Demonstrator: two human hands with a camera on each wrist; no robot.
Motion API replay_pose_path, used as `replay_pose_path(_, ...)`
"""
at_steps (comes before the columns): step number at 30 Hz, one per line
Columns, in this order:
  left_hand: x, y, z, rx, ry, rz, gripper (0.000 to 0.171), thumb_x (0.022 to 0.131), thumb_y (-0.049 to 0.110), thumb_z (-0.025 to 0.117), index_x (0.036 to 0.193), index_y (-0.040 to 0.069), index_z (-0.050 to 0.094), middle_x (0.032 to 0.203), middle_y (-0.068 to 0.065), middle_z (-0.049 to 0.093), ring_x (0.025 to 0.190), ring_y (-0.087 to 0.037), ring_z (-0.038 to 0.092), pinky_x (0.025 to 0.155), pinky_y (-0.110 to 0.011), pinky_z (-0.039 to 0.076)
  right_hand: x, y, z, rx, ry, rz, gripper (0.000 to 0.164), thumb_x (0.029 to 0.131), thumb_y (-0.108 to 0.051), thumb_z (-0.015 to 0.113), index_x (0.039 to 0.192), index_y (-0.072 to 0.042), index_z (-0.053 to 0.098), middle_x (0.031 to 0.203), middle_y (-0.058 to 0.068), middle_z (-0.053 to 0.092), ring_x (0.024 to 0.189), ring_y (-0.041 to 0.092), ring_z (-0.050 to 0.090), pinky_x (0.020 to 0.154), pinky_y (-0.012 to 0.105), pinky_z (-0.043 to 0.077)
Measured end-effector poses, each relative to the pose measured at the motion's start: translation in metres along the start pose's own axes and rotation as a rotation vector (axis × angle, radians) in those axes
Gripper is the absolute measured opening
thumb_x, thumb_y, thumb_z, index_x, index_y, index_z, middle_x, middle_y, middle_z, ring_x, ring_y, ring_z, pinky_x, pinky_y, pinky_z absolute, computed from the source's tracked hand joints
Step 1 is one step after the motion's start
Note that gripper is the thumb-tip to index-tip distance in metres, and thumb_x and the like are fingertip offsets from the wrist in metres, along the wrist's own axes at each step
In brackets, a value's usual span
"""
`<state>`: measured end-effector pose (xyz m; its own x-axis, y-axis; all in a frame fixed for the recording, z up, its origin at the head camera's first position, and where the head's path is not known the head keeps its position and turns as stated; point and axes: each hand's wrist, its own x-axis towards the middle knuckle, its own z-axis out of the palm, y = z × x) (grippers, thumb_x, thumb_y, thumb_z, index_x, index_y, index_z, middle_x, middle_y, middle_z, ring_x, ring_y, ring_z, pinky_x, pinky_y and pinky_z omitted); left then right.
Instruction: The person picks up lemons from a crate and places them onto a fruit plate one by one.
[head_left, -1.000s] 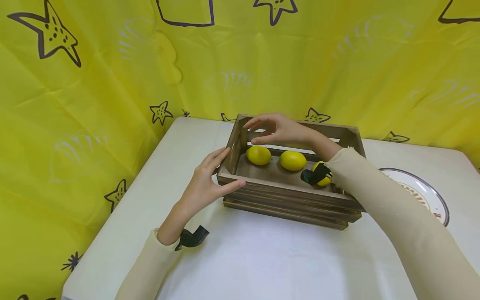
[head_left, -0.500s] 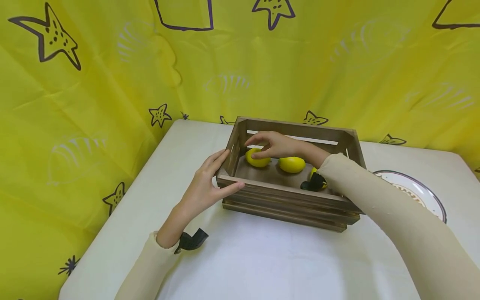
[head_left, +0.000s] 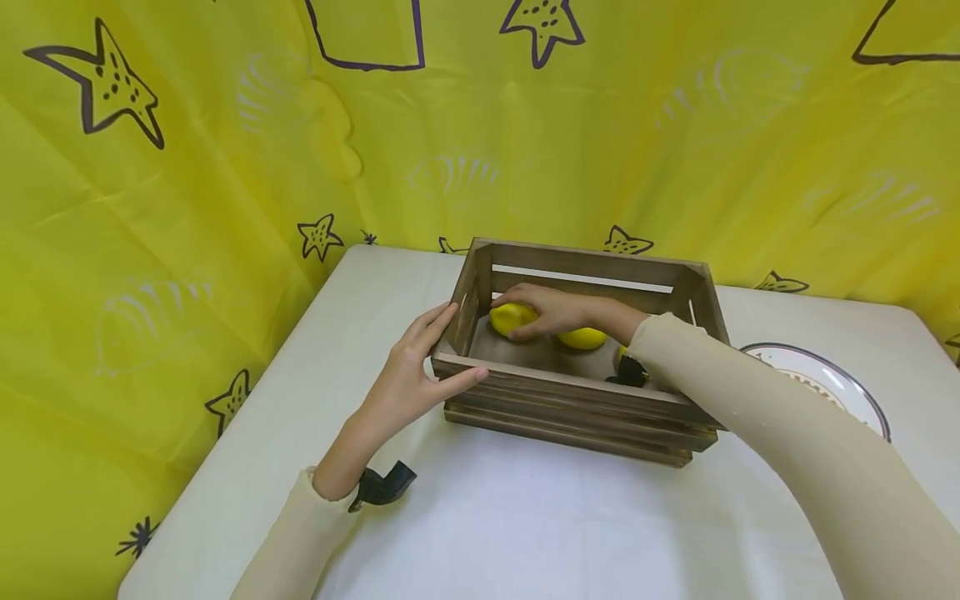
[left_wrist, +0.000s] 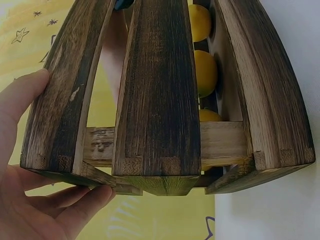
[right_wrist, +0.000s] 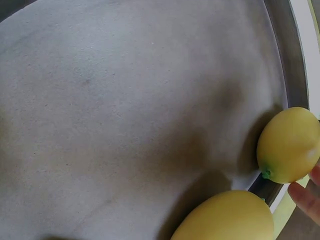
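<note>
A brown slatted wooden crate (head_left: 570,408) stands on the white table with three yellow lemons inside. My left hand (head_left: 408,367) holds its near left corner, thumb on the front slat and fingers against the end; the left wrist view shows the thumb (left_wrist: 32,90) on the wood. Inside the crate, my right hand (head_left: 551,308) grips the leftmost lemon (head_left: 510,318), thumb in front and fingers behind. Fingertips (right_wrist: 302,200) meet that lemon in the right wrist view. The middle lemon (head_left: 583,339) lies under my right hand and wrist, partly covered. My right sleeve and wrist strap mostly hide the third.
A white plate (head_left: 866,404) with a dark rim lies right of the crate, partly behind my right sleeve. Behind the table hangs a yellow cloth (head_left: 585,150) with starfish drawings. The crate's walls rise around the lemons. A black strap (head_left: 386,483) sits on my left wrist.
My right hand has come down from above the crate's far left part onto the leftmost lemon and closed round it. My left hand has stayed at the corner.
</note>
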<state>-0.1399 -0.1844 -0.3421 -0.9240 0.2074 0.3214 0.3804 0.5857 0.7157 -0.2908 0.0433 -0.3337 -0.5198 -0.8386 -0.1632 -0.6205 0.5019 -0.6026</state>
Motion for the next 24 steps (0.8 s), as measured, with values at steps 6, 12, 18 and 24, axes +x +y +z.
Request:
replay_pose_path(6,-0.0004,0.001,0.0007,0.003,0.001,-0.003,0.088,0.08,0.029,0.082,0.15,0.003,0.036,0.152,-0.012,0.036,0.14,-0.031,0.036,0.109,-0.051,0.037,0.0007,0.0006,0.0029,0.0,0.004,-0.032,0.053,0.094,-0.017,0.063,0.139,0.005,0.048,0.141,0.025,0.038,0.131,0.039,0.037,0.111,0.057,0.029)
replay_pose_path(12,-0.0002,0.0018,0.0007,-0.004,0.007,-0.002,0.087,0.08,0.029,0.082,0.15,0.004,0.036,0.152,-0.012,0.036,0.14,-0.031,0.036,0.109,-0.051,0.036,0.0006,0.0005,0.0028,-0.024,-0.001,-0.039,0.042,0.092,-0.014,0.065,0.13,0.002,0.058,0.137,0.025,0.039,0.13,0.041,0.035,0.11,0.057,0.03)
replay_pose_path(18,-0.0007,0.0023,0.0015,-0.001,0.007,-0.015,0.088,0.08,0.03,0.082,0.151,0.005,0.036,0.153,-0.011,0.035,0.14,-0.031,0.036,0.109,-0.052,0.036,0.0011,0.0003,0.0033,-0.094,-0.006,-0.084,0.037,0.089,-0.011,0.068,0.125,0.0,0.063,0.135,0.027,0.04,0.127,0.045,0.035,0.107,0.06,0.029)
replay_pose_path(24,-0.0008,0.0033,0.0017,0.006,0.006,-0.017,0.088,0.08,0.03,0.082,0.151,0.006,0.036,0.152,-0.011,0.036,0.139,-0.031,0.037,0.108,-0.052,0.037,0.0012,0.0017,0.0064,-0.147,0.007,-0.104,0.039,0.088,-0.008,0.069,0.126,-0.001,0.063,0.132,0.024,0.042,0.125,0.043,0.036,0.105,0.058,0.031)
